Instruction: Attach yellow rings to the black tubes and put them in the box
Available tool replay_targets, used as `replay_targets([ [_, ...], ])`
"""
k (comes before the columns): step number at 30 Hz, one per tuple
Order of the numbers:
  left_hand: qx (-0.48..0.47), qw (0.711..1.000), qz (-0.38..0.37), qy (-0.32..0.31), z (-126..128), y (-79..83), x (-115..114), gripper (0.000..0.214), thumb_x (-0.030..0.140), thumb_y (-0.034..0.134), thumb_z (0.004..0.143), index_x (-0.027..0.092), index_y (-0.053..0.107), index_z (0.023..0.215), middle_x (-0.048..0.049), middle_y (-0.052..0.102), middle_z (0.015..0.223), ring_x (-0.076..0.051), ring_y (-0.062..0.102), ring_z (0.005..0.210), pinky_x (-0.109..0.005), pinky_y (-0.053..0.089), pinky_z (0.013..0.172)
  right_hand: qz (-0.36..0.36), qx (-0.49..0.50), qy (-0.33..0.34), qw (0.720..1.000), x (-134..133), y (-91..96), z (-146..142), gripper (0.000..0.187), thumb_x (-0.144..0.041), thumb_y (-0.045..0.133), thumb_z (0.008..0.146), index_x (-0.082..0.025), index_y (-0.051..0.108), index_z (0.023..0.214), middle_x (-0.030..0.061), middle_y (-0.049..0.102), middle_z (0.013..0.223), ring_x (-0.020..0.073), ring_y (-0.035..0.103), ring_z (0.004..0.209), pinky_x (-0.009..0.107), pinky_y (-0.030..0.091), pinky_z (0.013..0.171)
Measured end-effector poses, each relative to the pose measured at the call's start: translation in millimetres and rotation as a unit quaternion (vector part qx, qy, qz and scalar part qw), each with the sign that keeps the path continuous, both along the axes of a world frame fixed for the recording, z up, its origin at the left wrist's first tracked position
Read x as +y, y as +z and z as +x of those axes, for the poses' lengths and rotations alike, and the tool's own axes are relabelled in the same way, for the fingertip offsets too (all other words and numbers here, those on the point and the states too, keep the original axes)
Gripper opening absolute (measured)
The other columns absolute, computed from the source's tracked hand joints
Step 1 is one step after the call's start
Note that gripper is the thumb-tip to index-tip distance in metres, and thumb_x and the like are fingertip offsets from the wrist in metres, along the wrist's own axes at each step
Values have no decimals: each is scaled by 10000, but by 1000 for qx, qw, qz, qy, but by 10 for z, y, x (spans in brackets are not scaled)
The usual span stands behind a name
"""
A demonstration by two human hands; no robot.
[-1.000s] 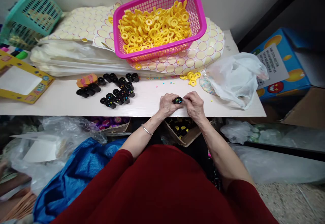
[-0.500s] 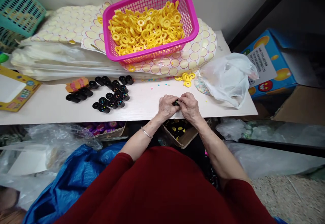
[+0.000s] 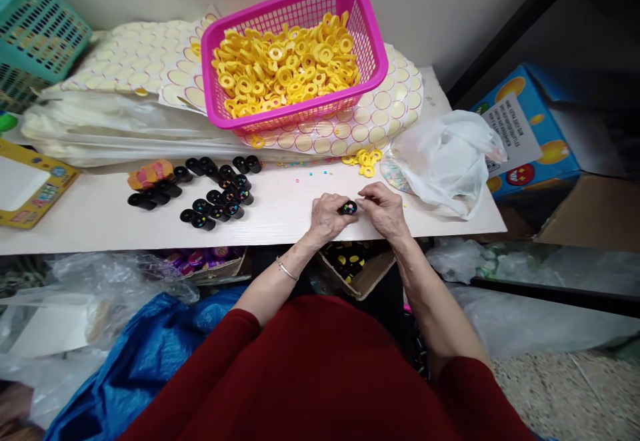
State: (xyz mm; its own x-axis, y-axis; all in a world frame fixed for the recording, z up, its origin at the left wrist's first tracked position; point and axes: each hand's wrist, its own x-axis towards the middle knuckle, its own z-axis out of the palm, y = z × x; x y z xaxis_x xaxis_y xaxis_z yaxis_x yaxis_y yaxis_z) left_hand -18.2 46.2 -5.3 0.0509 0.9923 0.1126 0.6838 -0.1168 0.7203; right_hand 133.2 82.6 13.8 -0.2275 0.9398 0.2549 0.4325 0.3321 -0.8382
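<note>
My left hand grips a small black tube with coloured beads showing in its open end, just above the front of the white table. My right hand is beside it, fingertips pinched together close to the tube's end; what they pinch is too small to make out. Left of my hands lies a cluster of several black tubes with coloured beads in them. A few loose coloured beads are scattered on the table beyond my hands.
A pink basket full of yellow rings sits on circle-patterned sheets at the back. Loose yellow rings, a white plastic bag, a teal basket, a yellow card frame, an open carton below the table edge.
My hands pressed together over the tube half a second ago; now they have parted slightly and the tube's beaded end shows again. The camera view shifted a little.
</note>
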Motion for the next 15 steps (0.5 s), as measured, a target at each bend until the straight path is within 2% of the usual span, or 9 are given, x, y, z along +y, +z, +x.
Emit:
replay_targets([
  [3,-5,1000,-9,11,-3,0,7,259,339,753,650,241,696,882,-3,701,884,-203,554,900,-354,352,816,8,-92,-133,987,260,-74,24,102,-251,578,737,-167,602,789,59,576,876,167,530,702,352,459,733],
  [5,-6,1000,-16,15,-5,3,11,290,321,776,624,245,698,893,1,706,898,-206,559,909,-361,352,821,-8,-163,-186,969,432,-123,-18,170,-300,592,741,-153,597,825,105,576,954,208,548,777,383,453,762],
  [8,-9,1000,-20,19,-5,13,13,316,309,792,609,249,700,906,7,708,907,-203,564,901,-363,360,816,-40,-230,-211,949,602,-167,-128,299,-406,622,737,-146,592,883,162,560,1059,276,547,904,409,444,766],
  [10,-10,1000,-19,20,-1,17,11,321,309,800,602,250,701,902,7,706,902,-202,565,894,-365,367,813,-61,-248,-215,943,645,-176,-179,309,-402,628,736,-145,589,902,177,551,1095,289,547,925,416,441,768],
  [13,-12,1000,-18,19,2,1,15,310,310,805,597,254,703,884,7,702,880,-205,566,889,-374,382,819,-66,-234,-221,945,632,-175,-160,292,-357,629,719,-142,585,910,177,557,1087,292,546,929,437,438,795],
  [15,-20,1000,-11,17,-5,-27,27,332,310,820,572,250,703,876,3,698,867,-210,567,881,-384,399,830,-47,-190,-226,954,578,-165,-97,295,-349,642,686,-143,589,891,157,573,1036,283,541,917,451,438,817],
])
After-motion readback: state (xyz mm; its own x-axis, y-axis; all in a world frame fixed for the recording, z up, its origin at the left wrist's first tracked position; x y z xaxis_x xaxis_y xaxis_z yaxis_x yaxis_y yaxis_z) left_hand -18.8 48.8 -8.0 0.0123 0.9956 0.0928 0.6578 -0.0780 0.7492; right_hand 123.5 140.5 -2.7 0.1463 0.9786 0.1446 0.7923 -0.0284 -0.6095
